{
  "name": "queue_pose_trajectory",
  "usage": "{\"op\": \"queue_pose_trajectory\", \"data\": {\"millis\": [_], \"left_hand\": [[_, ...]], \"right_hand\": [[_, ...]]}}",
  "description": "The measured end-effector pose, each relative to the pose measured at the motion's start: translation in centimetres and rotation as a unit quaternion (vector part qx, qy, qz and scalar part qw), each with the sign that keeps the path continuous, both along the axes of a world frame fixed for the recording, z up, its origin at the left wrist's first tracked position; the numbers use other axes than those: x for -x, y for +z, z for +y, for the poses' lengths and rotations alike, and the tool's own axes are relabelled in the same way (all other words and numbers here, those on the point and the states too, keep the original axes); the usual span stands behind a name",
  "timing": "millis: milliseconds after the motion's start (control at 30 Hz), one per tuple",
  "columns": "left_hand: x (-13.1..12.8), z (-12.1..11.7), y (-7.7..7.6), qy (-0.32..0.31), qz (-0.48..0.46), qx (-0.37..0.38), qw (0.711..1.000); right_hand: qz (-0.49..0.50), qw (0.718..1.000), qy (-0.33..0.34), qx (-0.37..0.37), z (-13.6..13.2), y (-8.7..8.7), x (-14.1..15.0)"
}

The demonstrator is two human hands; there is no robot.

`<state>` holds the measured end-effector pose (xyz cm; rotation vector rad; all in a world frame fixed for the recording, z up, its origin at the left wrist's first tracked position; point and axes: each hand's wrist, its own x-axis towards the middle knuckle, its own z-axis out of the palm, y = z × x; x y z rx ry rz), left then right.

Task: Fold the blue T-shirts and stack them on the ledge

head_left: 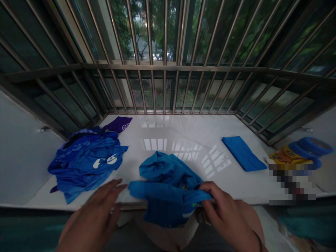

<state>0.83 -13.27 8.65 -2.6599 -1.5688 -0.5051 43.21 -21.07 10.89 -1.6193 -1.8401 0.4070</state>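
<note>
- Between the left grip (97,208) and the right grip (222,206), a blue garment (168,192) is lying rumpled on the worktop (168,131), its near part hanging over the edge.
- On its right end, the right grip is grasping the cloth between thumb and fingers.
- Just beside its left end, the left grip is hovering released, fingers loosely spread; whether a fingertip is touching the cloth, I cannot tell.
- For good handling, the left grip should probably be pinching the same edge opposite the right one, with both pulling lightly and evenly; the overhanging part may be dragging the rest down, so supporting it would be helping.
- Beyond both grips, the blue garment is bunching into soft loops; between them it is forming a flatter band, looking darker where it is hanging. Near the right grip, a small green mark (194,204) and a pale mark (188,214) are showing.
- Beyond the left grip, a pile of blue clothes (89,164) is lying; beyond the right, a folded blue cloth (244,154) is resting flat.
</note>
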Motion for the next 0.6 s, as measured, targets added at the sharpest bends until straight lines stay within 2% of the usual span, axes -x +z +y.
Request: {"op": "queue_pose_trajectory", "data": {"millis": [33,100,167,233,333,400,433,500,600], "left_hand": [[-2.3,-0.9,-1.1,-0.038,-0.009,0.038,0.999],[-7.3,-2.6,-3.2,-0.090,-0.069,0.065,0.992],[-11.9,-3.8,-4.6,-0.141,-0.107,0.109,0.978],[-15.2,-4.0,-5.2,-0.150,-0.112,0.174,0.967],[-17.4,-3.8,-4.6,-0.116,-0.070,0.275,0.952],[-17.8,-4.1,-4.3,-0.115,-0.064,0.316,0.940],[-18.0,-4.5,-4.4,-0.123,-0.083,0.329,0.932],[-18.8,-5.8,-5.2,-0.162,-0.151,0.354,0.909],[-21.6,-7.8,-7.6,-0.234,-0.231,0.385,0.862]], "right_hand": [[-0.015,1.000,0.022,-0.009,0.1,0.1,0.6],[-0.038,0.996,0.073,-0.029,0.2,-0.1,1.6],[-0.052,0.991,0.109,-0.051,0.1,-0.3,2.2],[-0.067,0.991,0.086,-0.075,-0.1,-0.5,2.4],[-0.063,0.994,-0.051,-0.078,-0.7,-0.8,2.1],[-0.010,0.991,-0.130,-0.010,-1.4,-1.1,1.7],[0.029,0.988,-0.146,0.038,-1.8,-1.5,1.5],[0.111,0.978,-0.131,0.120,-3.0,-2.8,1.4],[0.197,0.962,-0.084,0.169,-5.4,-5.8,1.5]]}}
